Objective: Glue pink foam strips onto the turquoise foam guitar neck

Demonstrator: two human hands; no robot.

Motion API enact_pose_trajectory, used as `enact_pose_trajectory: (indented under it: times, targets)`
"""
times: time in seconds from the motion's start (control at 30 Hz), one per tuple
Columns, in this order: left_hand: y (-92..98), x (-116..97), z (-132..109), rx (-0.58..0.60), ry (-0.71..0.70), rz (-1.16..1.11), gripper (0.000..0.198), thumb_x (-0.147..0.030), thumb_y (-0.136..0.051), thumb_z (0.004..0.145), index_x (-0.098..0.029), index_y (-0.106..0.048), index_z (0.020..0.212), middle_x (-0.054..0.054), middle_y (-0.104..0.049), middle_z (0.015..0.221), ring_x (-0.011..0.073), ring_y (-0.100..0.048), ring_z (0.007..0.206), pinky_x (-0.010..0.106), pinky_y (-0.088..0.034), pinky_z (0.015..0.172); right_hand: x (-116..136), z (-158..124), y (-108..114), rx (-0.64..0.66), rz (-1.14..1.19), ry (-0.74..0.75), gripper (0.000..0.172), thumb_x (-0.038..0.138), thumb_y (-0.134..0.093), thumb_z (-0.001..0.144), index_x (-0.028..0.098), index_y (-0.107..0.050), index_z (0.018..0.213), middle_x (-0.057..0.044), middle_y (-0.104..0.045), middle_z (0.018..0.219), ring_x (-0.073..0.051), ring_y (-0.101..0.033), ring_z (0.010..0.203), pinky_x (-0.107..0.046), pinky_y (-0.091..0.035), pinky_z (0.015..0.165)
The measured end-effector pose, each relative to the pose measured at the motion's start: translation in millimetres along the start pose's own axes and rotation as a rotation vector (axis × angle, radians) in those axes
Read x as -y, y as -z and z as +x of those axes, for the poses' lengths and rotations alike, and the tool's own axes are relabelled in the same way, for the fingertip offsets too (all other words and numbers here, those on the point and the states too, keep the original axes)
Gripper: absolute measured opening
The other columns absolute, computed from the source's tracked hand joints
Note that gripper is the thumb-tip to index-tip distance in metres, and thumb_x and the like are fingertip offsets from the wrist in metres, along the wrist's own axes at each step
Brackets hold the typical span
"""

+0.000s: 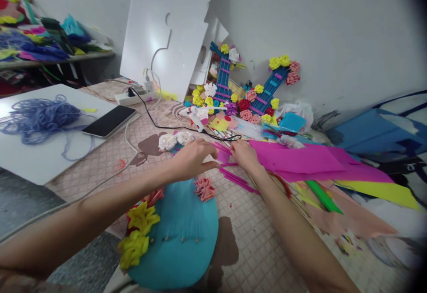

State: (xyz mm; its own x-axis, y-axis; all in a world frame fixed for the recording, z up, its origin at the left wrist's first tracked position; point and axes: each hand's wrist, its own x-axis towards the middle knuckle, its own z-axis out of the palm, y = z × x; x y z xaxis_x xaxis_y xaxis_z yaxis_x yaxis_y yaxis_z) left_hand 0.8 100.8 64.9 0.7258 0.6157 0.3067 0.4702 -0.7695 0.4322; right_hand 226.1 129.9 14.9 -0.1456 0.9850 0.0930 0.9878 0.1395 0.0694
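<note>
My left hand [196,158] hovers over the neck end of a turquoise guitar-shaped craft piece [187,248], thumb and fingers apart with nothing visible between them. The piece lies flat, with yellow flowers [142,219], a coral flower [204,189] and white flowers [174,140] on it, plus thin strings down its middle. My right hand [245,154] is curled at the ends of narrow magenta strips [236,179]; its fingers are pressed together, and what they pinch is hidden. A small purple piece [224,155] lies between the hands.
A white glue gun [196,117] with a black cord rests behind my hands. Two flowered guitar crafts [270,88] lean against the wall. Magenta sheets [300,161] lie to the right. A phone [109,120] and blue yarn [43,117] are on a white board at left.
</note>
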Motion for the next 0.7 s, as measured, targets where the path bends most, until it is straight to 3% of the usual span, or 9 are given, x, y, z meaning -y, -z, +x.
enact_pose_trajectory:
  times: [0.2,0.47,0.57,0.7]
  targets:
    - [18.5,15,-18,-0.149,0.187,-0.074,0.015,-0.026,-0.055,0.084,-0.017,-0.066,0.089,0.006,-0.07,0.091,0.0177,-0.063,0.083,0.027,-0.045,0.073,-5,-14,15,-0.02,0.012,0.031,0.02,0.014,-0.042,0.09,0.016,-0.061,0.095,-0.012,-0.064,0.105,-0.025,-0.059,0.094,-0.031,-0.042,0.07]
    - [30.3,38,-57,-0.146,0.344,-0.052,0.022,-0.034,-0.053,0.085,-0.019,-0.068,0.086,0.003,-0.07,0.084,0.0158,-0.062,0.074,0.026,-0.044,0.066,-23,-65,34,-0.021,0.116,0.076,0.011,0.014,-0.048,0.086,0.018,-0.058,0.088,-0.009,-0.064,0.093,-0.022,-0.059,0.084,-0.028,-0.04,0.067]
    - [30.3,40,-63,-0.137,0.371,-0.047,0.024,-0.038,-0.054,0.085,-0.019,-0.069,0.086,0.003,-0.07,0.081,0.0156,-0.061,0.072,0.025,-0.044,0.064,-32,-77,34,-0.028,0.218,0.049,0.01,0.016,-0.048,0.086,0.019,-0.056,0.087,-0.006,-0.065,0.08,-0.02,-0.059,0.074,-0.028,-0.039,0.064]
    - [32.1,38,-62,-0.15,0.376,-0.064,0.024,-0.039,-0.054,0.084,-0.019,-0.068,0.086,0.002,-0.069,0.078,0.0142,-0.06,0.068,0.024,-0.043,0.063,-42,-82,35,-0.119,0.384,0.069,0.012,0.017,-0.048,0.085,0.02,-0.058,0.091,-0.006,-0.066,0.088,-0.021,-0.061,0.081,-0.031,-0.043,0.07]
